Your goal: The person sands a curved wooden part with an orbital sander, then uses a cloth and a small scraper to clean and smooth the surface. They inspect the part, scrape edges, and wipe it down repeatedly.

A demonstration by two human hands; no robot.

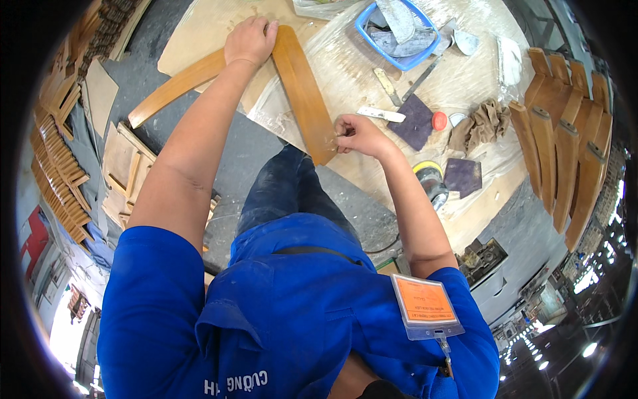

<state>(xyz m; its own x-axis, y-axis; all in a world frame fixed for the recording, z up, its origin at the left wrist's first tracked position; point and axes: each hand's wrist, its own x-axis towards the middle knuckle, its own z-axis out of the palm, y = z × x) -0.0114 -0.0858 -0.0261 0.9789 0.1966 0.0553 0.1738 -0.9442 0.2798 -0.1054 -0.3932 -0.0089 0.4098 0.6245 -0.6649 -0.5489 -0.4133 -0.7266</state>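
A varnished brown wooden furniture part [300,93] lies over the near edge of the worktable, its broad flat length reaching toward me. From its far end, a curved wooden arm [178,88] runs out to the left. My left hand [251,41] is closed over the far corner where the two lengths meet; its fingertips are partly hidden. Beside the near end of the broad length, my right hand [362,136] has its fingers curled in a pinch at the wood's right edge. Whatever those fingers hold, if anything, is too small to make out.
Right of the part lie a white-handled knife [381,114], dark sandpaper [413,123], a red cap [439,120], a crumpled brown rag [481,126] and a sander [431,181]. Scraps fill a blue basket [407,63]. Wooden parts are stacked at right [565,133] and left [56,169].
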